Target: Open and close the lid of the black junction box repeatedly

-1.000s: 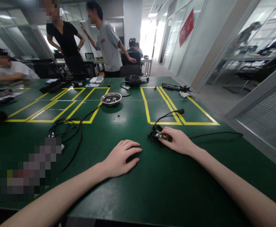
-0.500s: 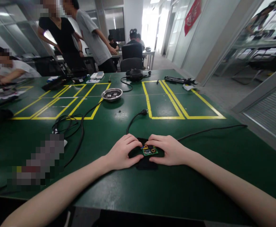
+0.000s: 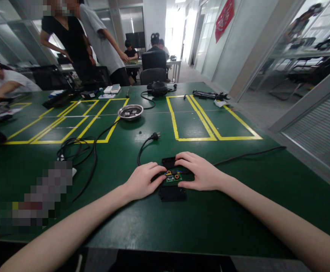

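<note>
Between my hands is a small green circuit board [image 3: 171, 179] with copper-coloured ring coils. My left hand [image 3: 142, 181] pinches its left end, thumb and forefinger close together. My right hand [image 3: 200, 173] is at the board's right end, its thumb and fingers spread apart around that corner; its fingertips reach toward a black plastic casing piece [image 3: 168, 162] behind the board. Another black casing piece [image 3: 172, 193] lies on the table just in front of the board. A black cord with a plug [image 3: 155, 136] runs out behind my left hand.
A metal bowl [image 3: 130, 112] holding small metal parts stands further back on the green table [image 3: 136, 226]. Yellow tape [image 3: 193, 139] marks rectangles there. Coiled black cable [image 3: 74, 149] and a pixelated object [image 3: 44, 192] lie to the left. Several people are beyond the table.
The plug has shifted left and turned. My left thumb and forefinger have drawn closer together at the board. My right hand has moved back slightly, and more of the rear casing piece shows.
</note>
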The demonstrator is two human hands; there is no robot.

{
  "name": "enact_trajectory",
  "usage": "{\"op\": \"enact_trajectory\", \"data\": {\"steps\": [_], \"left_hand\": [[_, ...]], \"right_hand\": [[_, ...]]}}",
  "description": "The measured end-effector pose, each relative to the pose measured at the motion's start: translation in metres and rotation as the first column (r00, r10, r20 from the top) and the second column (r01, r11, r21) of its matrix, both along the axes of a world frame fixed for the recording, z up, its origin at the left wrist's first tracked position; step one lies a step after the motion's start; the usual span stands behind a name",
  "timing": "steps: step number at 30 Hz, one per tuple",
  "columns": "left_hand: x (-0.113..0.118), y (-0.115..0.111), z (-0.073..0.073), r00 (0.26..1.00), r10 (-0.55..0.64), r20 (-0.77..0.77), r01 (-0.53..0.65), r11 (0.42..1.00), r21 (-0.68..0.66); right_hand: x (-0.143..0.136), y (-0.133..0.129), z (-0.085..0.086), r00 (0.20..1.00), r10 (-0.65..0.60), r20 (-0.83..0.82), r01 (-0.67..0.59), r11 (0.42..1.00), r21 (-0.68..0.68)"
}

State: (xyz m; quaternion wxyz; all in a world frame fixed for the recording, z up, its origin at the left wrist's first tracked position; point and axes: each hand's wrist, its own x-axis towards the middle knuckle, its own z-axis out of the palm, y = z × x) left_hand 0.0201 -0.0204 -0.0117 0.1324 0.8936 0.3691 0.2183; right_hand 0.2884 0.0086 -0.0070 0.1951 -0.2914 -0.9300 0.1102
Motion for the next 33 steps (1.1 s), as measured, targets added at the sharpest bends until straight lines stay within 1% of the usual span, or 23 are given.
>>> {"op": "enact_trajectory", "data": {"steps": [3,6,9,10,16,19,24,28,33], "left_hand": [[0.0,0.002,-0.002,0.999,0.014,-0.042,-0.012,0.999,0.034],[-0.003,0.006,-0.002,0.994,0.047,-0.099,-0.039,0.996,0.077],[-0.008,0.011,-0.001,0.988,0.083,-0.127,-0.072,0.994,0.084],[-0.009,0.013,-0.001,0.988,0.075,-0.131,-0.066,0.995,0.075],[-0.01,0.013,0.0,0.991,0.056,-0.125,-0.047,0.996,0.077],[-0.01,0.013,0.0,0.989,0.053,-0.135,-0.041,0.996,0.085],[-0.012,0.015,-0.001,0.988,0.037,-0.149,-0.023,0.995,0.095],[-0.013,0.015,-0.001,0.988,0.028,-0.154,-0.012,0.995,0.103],[-0.012,0.016,-0.003,0.991,0.034,-0.129,-0.019,0.993,0.113]], "right_hand": [[-0.005,-0.003,-0.004,1.0,-0.009,-0.024,0.008,1.0,-0.009],[-0.009,-0.006,-0.007,0.996,-0.052,-0.066,0.05,0.998,-0.026],[-0.011,-0.008,-0.008,0.992,-0.096,-0.078,0.094,0.995,-0.029],[-0.011,-0.008,-0.009,0.992,-0.102,-0.076,0.1,0.995,-0.022],[-0.015,-0.018,-0.016,0.991,-0.067,-0.112,0.076,0.994,0.073],[-0.02,-0.022,-0.017,0.988,-0.069,-0.139,0.079,0.994,0.074],[-0.025,-0.014,-0.017,0.974,-0.097,-0.203,0.115,0.99,0.079],[-0.024,-0.007,-0.017,0.971,-0.109,-0.214,0.126,0.99,0.065],[-0.014,-0.006,-0.009,0.976,-0.098,-0.194,0.114,0.99,0.077]]}}
